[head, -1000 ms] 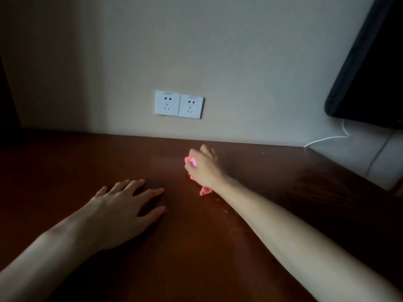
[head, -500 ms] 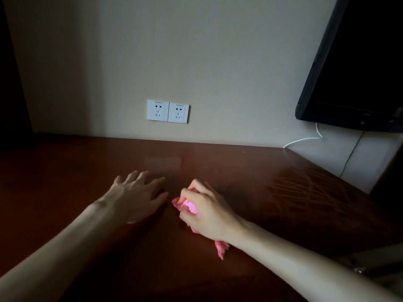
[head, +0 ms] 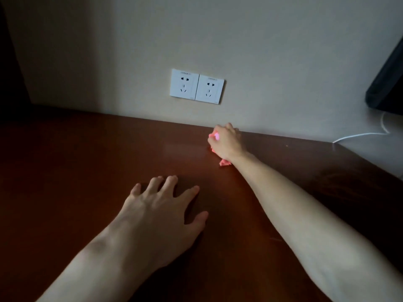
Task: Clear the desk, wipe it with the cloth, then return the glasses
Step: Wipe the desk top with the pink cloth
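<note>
My right hand is closed on a crumpled pink cloth and presses it onto the dark brown wooden desk, far out at the back edge by the wall. Most of the cloth is hidden under the hand; a corner sticks out at the wrist. My left hand lies flat on the desk nearer to me, fingers spread, holding nothing. No glasses are in view.
A white double wall socket sits above the desk's back edge. A black screen hangs at the far right, with a white cable running below it. The desk's right edge slants away at the right.
My right hand has pushed the pink cloth away from me, from beside my left hand to the back edge near the wall. My left hand stays flat on the desk.
</note>
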